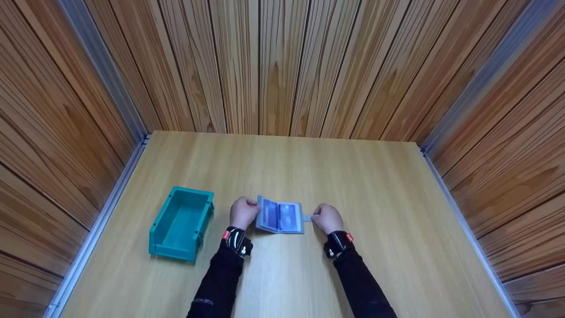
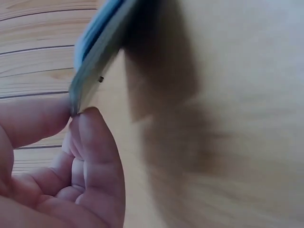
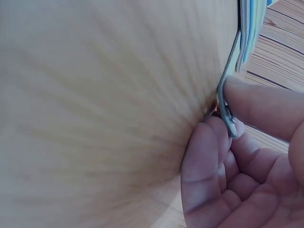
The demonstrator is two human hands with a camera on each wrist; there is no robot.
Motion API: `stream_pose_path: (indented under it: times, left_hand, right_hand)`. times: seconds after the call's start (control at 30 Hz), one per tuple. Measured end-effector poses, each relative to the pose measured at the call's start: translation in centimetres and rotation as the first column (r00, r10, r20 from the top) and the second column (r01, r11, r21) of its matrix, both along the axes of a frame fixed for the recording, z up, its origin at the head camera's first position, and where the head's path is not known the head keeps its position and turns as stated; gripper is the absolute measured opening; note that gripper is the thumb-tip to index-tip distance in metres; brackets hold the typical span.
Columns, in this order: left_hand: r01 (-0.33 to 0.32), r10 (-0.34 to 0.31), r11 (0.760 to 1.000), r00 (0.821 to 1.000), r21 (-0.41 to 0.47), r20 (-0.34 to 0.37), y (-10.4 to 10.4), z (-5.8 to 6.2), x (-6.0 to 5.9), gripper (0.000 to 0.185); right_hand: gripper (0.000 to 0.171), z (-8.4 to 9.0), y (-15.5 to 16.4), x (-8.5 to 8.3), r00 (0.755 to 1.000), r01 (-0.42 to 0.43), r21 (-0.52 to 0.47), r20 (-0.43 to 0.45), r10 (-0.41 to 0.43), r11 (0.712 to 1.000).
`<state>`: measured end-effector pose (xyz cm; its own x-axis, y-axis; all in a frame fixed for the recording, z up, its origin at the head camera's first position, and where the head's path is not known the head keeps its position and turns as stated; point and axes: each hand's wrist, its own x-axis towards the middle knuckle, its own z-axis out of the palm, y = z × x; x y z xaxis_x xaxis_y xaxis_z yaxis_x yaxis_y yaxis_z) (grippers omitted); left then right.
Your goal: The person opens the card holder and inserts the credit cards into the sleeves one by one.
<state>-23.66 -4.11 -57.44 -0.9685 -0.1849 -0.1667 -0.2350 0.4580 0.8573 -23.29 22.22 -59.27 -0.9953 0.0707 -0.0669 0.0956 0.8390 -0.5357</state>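
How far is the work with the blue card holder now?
Done: the card holder lies open on the table. In hand: the left hand pinches its left edge, the right hand pinches its strap tab. Left: the teal bin appears empty.

- A pale wooden table [image 1: 397, 198] fills the floor of the view, grain running away from the camera.
- Walls of brown wooden planks [image 1: 282, 66] close it in on three sides.
- Grey metal strips [image 1: 103, 66] mark the corners and table edges.
- Light is even and soft.
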Motion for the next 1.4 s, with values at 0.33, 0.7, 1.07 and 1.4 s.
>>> stream_pose_path:
  times: [0.33, 0.7, 1.07, 1.4]
  left_hand:
    - [0.045, -0.041, 0.993, 0.999, 0.111, -0.036, 1.6, 1.5, 0.2, 0.018]
    - [0.098, -0.088, 0.989, 0.992, 0.111, -0.086, 3.2, 1.5, 0.4, 0.018]
    - [0.146, -0.132, 0.981, 0.985, 0.131, -0.108, 4.4, 0.8, 0.6, 0.021]
    - [0.183, -0.169, 0.976, 0.978, 0.118, -0.123, 5.4, -0.1, 1.0, 0.014]
  right_hand:
    - [0.009, 0.1, 0.0, 0.0, 1.000, 0.015, -0.018, -0.001, -0.015, 1.000]
    - [0.009, 0.1, 0.1, 0.0, 1.000, 0.025, -0.031, 0.017, -0.024, 0.999]
    - [0.007, 0.0, 0.2, 0.0, 1.000, 0.021, -0.033, 0.011, -0.020, 0.999]
    - [0.008, -0.1, 0.2, 0.0, 1.000, 0.015, -0.033, 0.017, -0.015, 0.999]
